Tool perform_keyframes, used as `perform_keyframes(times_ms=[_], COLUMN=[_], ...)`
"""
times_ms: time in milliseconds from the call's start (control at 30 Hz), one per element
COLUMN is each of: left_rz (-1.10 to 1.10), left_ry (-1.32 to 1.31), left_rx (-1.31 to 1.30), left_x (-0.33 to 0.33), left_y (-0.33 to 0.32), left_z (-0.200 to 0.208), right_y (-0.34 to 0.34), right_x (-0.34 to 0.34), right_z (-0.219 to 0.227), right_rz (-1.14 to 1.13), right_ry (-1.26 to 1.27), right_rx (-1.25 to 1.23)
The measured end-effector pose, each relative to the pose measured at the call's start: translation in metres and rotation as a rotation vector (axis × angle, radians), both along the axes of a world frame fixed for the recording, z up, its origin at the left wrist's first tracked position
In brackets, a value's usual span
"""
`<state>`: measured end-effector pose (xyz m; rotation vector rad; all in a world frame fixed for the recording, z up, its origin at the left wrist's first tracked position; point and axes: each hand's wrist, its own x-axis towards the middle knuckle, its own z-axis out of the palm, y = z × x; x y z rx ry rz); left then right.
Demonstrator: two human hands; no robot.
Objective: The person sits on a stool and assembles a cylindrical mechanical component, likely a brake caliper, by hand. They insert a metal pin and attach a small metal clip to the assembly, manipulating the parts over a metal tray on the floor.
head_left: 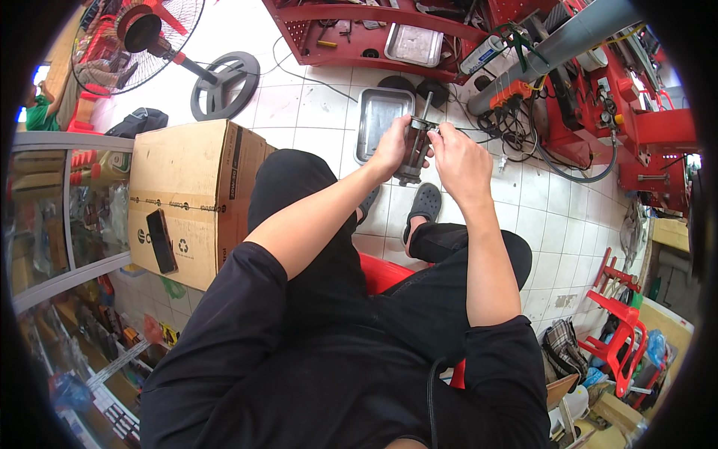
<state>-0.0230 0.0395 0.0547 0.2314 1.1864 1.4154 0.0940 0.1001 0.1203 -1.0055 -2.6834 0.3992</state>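
Note:
My left hand (392,147) is wrapped around a greyish metal mechanical part (413,160) held above the floor between my knees. The part looks like a cage of bars between two end plates, and a thin rod stands out from its far end. Its exact kind cannot be told. My right hand (464,161) is closed at the part's right side near the upper plate, thumb and forefinger pinched together. Whether a small piece sits in that pinch is hidden. Just beyond my hands, a shallow metal tray (364,127) lies on the tiled floor.
A cardboard box (179,168) with a phone (161,241) on it stands at my left, beside a glass cabinet (67,217). A fan (213,78) is at far left, a red tool cart (314,52) ahead. Cables (512,131) and red machinery (583,112) are at right.

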Motion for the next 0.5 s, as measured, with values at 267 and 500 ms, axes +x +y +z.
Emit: perform_keyframes(times_ms=[267,500], left_rz=[0.054,0.04], left_ry=[0.003,-0.011], left_rx=[-0.017,0.0], left_x=[0.004,0.002], left_y=[-0.004,-0.004], left_z=[0.013,0.008], right_y=[0.0,0.004], right_x=[0.0,0.0], right_z=[-0.004,-0.007], right_rz=[-0.039,0.02], right_ry=[0.004,0.013], right_rx=[-0.005,-0.006])
